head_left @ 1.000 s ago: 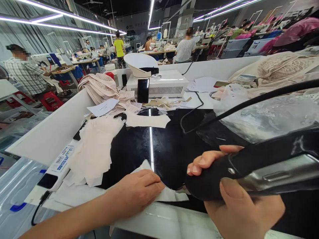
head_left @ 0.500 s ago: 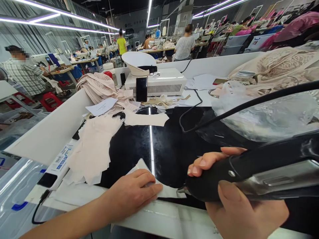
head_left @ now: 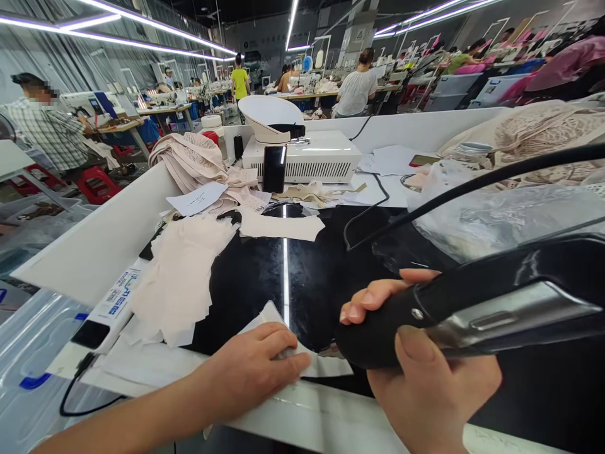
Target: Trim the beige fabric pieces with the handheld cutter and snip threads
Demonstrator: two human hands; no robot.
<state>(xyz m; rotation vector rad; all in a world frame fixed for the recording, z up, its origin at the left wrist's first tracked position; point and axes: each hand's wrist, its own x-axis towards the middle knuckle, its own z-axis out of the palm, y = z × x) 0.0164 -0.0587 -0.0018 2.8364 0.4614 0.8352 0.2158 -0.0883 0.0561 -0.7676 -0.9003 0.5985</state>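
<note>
My left hand [head_left: 258,366] lies at the table's front edge, fingers curled down on a pale fabric piece [head_left: 328,366]. One pointed corner of the piece sticks up behind the knuckles. My right hand [head_left: 425,378] is wrapped around a thick black corded handheld tool [head_left: 454,309] with a long metal lever on its side. The tool's rounded nose points left. Its small tip is at the edge of the pale piece, just right of my left fingers; whether it touches I cannot tell. A loose pile of beige cut pieces [head_left: 182,277] lies left of my left hand.
A single beige strip [head_left: 281,226] lies on the black glossy tabletop [head_left: 255,277]. A white vented box [head_left: 312,157] and a phone [head_left: 275,169] stand behind. The black cable [head_left: 501,171] arches over a plastic bag [head_left: 482,211]. A power strip [head_left: 111,309] runs along the left edge.
Over the last half second the right hand and tool shift left, bringing the nose nearer my left fingers. The left hand stays on the pale piece, almost still. The camera view shifts slightly.
</note>
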